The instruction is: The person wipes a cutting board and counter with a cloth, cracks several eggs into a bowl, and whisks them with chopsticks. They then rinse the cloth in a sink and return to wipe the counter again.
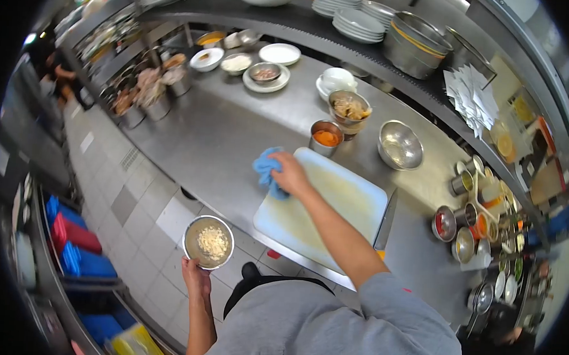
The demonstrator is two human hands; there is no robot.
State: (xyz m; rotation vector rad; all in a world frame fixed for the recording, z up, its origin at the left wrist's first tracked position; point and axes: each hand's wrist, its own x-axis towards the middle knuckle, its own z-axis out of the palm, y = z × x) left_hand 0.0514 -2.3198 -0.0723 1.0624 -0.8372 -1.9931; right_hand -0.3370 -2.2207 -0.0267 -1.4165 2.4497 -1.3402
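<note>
My left hand (pixel 196 276) grips the rim of a metal bowl (pixel 209 242), which holds pale chopped bits and is out beyond the counter's front edge, above the floor. A blue cloth (pixel 268 169) is bunched under my right hand (pixel 289 174), at the upper left edge of a white cutting board (pixel 321 207). Yellowish stains cover the board's surface. Along its right side lies a knife (pixel 388 221) with a yellow part at its near end. Just behind the board is a metal container (pixel 326 139) of orange food.
An empty-looking metal bowl (pixel 400 145) and a bowl of shredded food (pixel 350 108) are behind the board. White plates (pixel 279 53) lie farther back. Sauce containers (pixel 444 223) crowd the right. A shelf (pixel 291 19) with stacked dishes spans the rear. People are partly visible at far left and lower right.
</note>
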